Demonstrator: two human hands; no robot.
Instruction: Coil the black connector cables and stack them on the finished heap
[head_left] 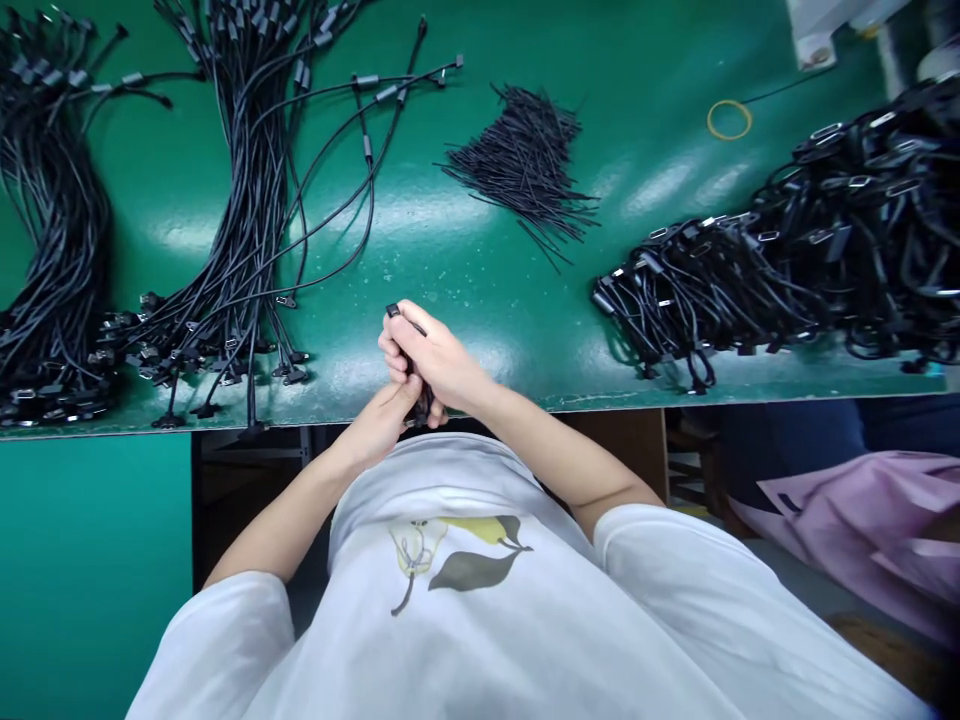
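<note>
Close to my body at the table's front edge, both hands are closed around one folded black cable [421, 408]. My right hand [433, 350] wraps its upper part, with a black connector end poking out above the fist. Below it, my left hand [388, 418] grips the lower part between thumb and fingers. Most of the cable is hidden by the fingers. To the left lies a bundle of long straight black cables [251, 170], a few strands straying rightward. Ahead is a pile of short thin black ties [525, 165].
Another bundle of black cables [56, 220] lies at the far left. Coiled cables with metal plugs [750, 270] are heaped along the right. A yellow ring [729, 120] and a white fixture [814, 35] are at the back right. Pink cloth [862, 520] shows beside me, below the green table [480, 260].
</note>
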